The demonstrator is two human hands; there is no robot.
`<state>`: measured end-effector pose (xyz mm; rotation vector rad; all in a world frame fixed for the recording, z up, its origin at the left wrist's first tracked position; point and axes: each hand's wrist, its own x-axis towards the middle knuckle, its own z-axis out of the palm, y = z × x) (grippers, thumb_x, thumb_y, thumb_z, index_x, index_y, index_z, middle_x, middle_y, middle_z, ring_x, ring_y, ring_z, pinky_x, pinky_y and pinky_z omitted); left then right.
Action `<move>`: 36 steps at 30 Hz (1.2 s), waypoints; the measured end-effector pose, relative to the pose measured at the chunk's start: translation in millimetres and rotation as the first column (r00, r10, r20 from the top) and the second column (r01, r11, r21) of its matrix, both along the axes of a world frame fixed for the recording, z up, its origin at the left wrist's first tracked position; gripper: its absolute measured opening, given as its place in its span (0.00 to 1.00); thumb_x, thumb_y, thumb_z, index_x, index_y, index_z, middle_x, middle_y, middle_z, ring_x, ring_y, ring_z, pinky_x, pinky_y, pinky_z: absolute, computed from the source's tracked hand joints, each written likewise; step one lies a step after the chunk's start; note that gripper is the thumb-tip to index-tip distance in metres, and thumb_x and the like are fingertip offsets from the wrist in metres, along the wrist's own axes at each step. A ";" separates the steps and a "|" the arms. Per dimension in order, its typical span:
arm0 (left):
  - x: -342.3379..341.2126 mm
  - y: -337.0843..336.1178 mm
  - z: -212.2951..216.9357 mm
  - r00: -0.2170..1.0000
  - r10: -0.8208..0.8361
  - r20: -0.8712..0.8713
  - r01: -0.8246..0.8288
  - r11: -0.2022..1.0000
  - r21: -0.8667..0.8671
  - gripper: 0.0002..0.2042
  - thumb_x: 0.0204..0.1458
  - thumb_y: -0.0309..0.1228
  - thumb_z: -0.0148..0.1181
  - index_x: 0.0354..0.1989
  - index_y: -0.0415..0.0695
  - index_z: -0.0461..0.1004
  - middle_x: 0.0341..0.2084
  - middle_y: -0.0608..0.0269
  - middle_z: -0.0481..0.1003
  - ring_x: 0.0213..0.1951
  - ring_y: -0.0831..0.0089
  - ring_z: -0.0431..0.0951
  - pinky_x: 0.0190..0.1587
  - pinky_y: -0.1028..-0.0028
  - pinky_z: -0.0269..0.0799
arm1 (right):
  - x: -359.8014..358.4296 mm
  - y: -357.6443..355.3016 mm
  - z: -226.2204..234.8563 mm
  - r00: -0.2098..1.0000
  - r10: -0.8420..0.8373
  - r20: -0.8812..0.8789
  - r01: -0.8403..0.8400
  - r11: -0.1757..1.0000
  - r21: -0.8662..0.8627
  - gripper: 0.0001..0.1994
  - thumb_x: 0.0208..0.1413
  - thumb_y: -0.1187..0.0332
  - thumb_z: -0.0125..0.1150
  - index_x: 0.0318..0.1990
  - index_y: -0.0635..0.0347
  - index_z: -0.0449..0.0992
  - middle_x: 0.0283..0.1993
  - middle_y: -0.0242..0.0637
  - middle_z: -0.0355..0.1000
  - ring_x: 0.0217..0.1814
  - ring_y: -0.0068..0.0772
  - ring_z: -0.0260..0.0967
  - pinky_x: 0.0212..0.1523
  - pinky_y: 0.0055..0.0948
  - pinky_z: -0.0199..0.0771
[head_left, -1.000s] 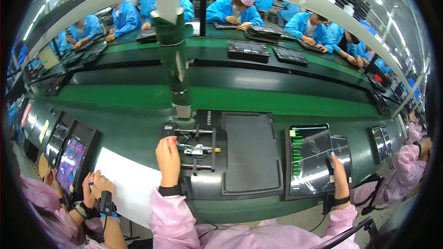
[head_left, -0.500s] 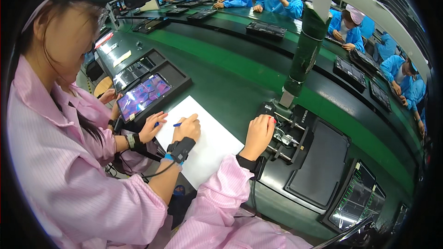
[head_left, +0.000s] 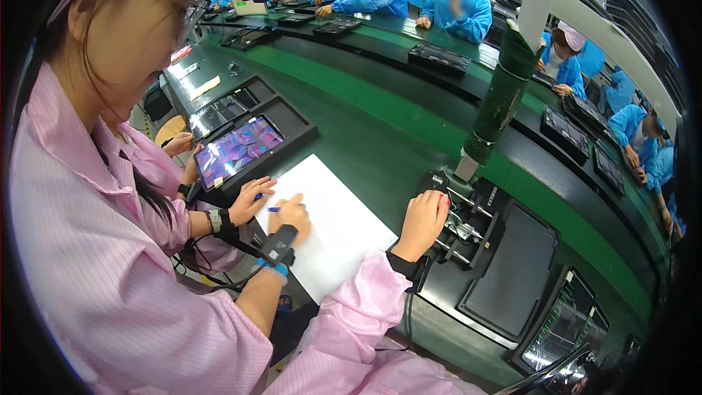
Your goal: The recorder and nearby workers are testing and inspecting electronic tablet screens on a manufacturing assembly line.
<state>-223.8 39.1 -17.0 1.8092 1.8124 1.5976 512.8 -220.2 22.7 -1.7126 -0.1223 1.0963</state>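
Note:
My left hand (head_left: 424, 221) comes in from the lower edge in a pink striped sleeve with a black wristband. Its fingers curl over a red-tipped clamp handle (head_left: 444, 201) on a black fixture with steel rods (head_left: 468, 202); part of the grip is hidden. My right hand is out of view. Left of my arm lies a blank-looking white sheet of paper (head_left: 344, 212). On it a co-worker's hand (head_left: 292, 221), slightly blurred and wearing a black wrist device (head_left: 280, 246), holds a blue pen (head_left: 274, 209). That person's other hand (head_left: 251, 201) rests at the sheet's left edge.
A lit tablet (head_left: 238, 150) sits in a black tray beyond the paper. Beside the fixture lies a dark flat plate (head_left: 508, 271), with a glossy panel (head_left: 563, 322) nearer. A green post (head_left: 504, 99) rises behind. Black trays (head_left: 439, 58) line the conveyor; people in blue work across it.
The whole view has shifted a little. The co-worker's writing hand has moved left and nearer across the paper with the pen. My left hand stays at the fixture.

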 end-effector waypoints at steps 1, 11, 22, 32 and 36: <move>0.0 0.1 -0.2 1.000 0.000 0.000 0.000 1.000 0.016 0.09 0.60 0.31 0.46 0.35 0.40 0.70 0.30 0.57 0.73 0.36 0.58 0.72 0.42 0.62 0.64 | -11.2 -5.6 12.3 0.997 0.057 -0.056 -0.054 0.996 0.065 0.25 0.61 0.43 0.46 0.53 0.52 0.67 0.54 0.44 0.68 0.53 0.45 0.65 0.50 0.47 0.65; -0.3 0.5 -1.6 0.999 0.026 -0.023 -0.024 0.998 0.053 0.08 0.59 0.30 0.47 0.35 0.40 0.71 0.31 0.58 0.73 0.36 0.58 0.72 0.41 0.63 0.64 | -101.2 4.5 40.6 0.995 0.092 0.032 -0.093 0.995 0.028 0.18 0.58 0.47 0.52 0.44 0.50 0.67 0.47 0.41 0.68 0.51 0.48 0.66 0.51 0.50 0.65; 0.1 0.3 -2.1 1.000 0.024 -0.008 -0.023 0.996 0.090 0.08 0.59 0.30 0.47 0.33 0.41 0.71 0.30 0.58 0.73 0.35 0.58 0.72 0.40 0.63 0.64 | -191.4 43.5 33.2 0.955 0.210 0.208 -0.241 0.960 0.140 0.20 0.59 0.53 0.52 0.52 0.51 0.60 0.55 0.43 0.58 0.57 0.48 0.62 0.56 0.48 0.61; -7.3 -13.5 20.9 0.996 0.084 0.021 -0.087 0.972 0.217 0.10 0.60 0.32 0.45 0.39 0.41 0.73 0.38 0.57 0.74 0.43 0.60 0.72 0.47 0.64 0.63 | -248.8 73.0 23.3 0.890 0.266 0.371 -0.363 0.905 0.221 0.24 0.60 0.57 0.52 0.59 0.53 0.53 0.63 0.45 0.49 0.62 0.49 0.58 0.61 0.46 0.58; -5.4 -47.3 49.6 0.992 0.054 -0.116 -0.013 0.943 0.331 0.09 0.58 0.29 0.46 0.34 0.42 0.74 0.35 0.61 0.76 0.39 0.61 0.73 0.47 0.64 0.63 | -266.2 70.0 29.8 0.811 0.214 0.545 -0.402 0.880 0.253 0.27 0.60 0.59 0.52 0.62 0.54 0.51 0.66 0.46 0.46 0.64 0.49 0.56 0.62 0.45 0.56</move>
